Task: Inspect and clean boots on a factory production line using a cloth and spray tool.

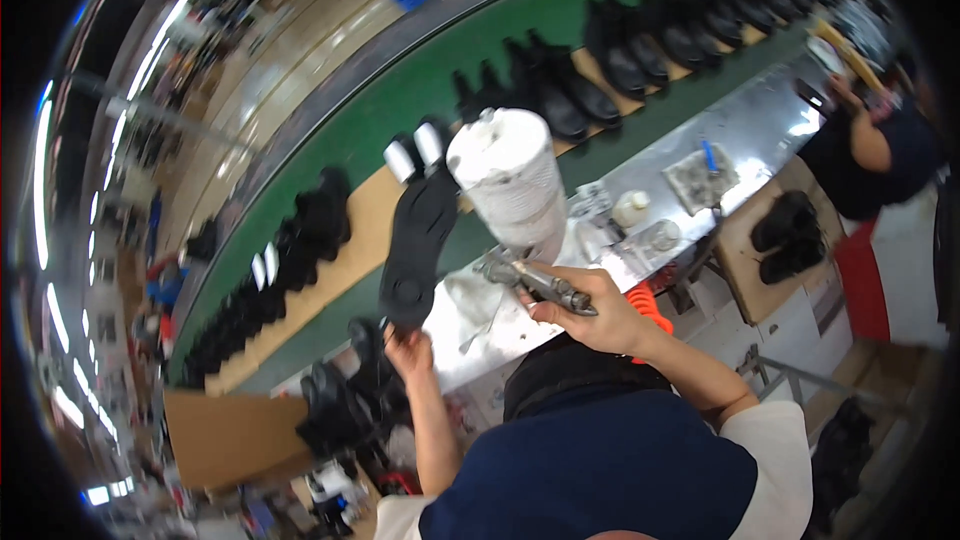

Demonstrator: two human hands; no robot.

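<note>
Left hand (409,350), right hand (596,316) gripping (well apart).

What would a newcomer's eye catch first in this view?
Most likely the big white cylinder near the middle. The left hand holds a black sole just left of it; below it in the picture, the right hand grips a metal tool. Beyond, black shoes line the long green surface.

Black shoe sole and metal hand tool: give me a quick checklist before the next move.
1. Left hand gripping the black shoe sole at one end: ok.
2. Right hand holding the metal hand tool: ok.
3. Metal hand tool apart from the black shoe sole: ok, a gap shows.
4. White cylinder upright: ok.
5. Orange coiled hose joined to the metal hand tool: cannot tell, any joint is hidden.
</note>
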